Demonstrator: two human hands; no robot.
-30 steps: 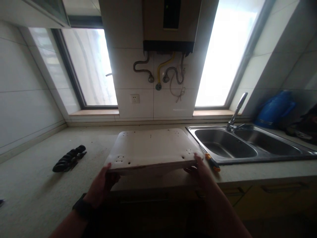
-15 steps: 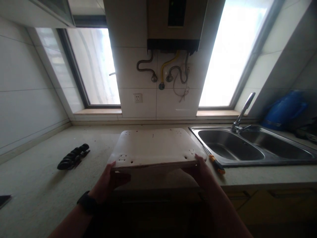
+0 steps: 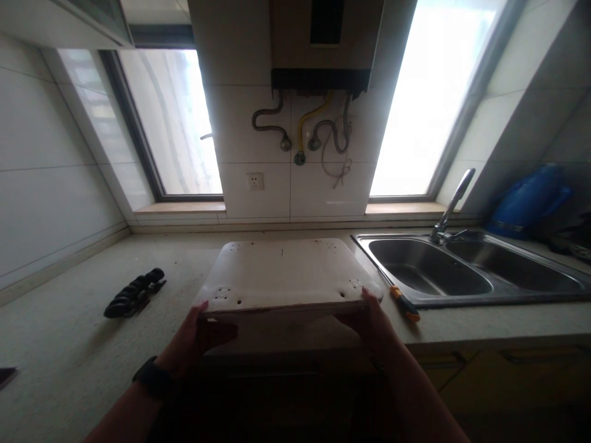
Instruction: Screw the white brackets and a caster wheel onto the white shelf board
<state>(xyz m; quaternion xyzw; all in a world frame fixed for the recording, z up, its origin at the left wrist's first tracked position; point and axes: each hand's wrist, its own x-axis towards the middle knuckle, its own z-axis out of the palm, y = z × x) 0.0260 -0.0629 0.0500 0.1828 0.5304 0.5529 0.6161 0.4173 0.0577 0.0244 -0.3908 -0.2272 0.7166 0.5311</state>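
Observation:
A white board (image 3: pixel 286 271) with rounded corners and small screw holes near its corners is held by its near edge, which is raised off the counter. My left hand (image 3: pixel 203 335) grips the near left corner, thumb on top and fingers underneath. At the near right corner my right hand (image 3: pixel 367 314) holds it in the same way. The board's underside is hidden, and whether its far edge touches the counter I cannot tell. Just right of the board lies a screwdriver (image 3: pixel 404 305) with an orange and black handle.
A steel double sink (image 3: pixel 501 289) with a faucet (image 3: pixel 452 206) is set in the counter (image 3: pixel 138 363) at the right. A blue jug (image 3: pixel 529 200) stands behind it. To the left lies a black ribbed object (image 3: pixel 133 294). A water heater (image 3: pixel 327 43) with pipes hangs above.
The board and both hands appear slightly further left, the left hand most. The whole view has also shifted a little. Both hands keep their grip.

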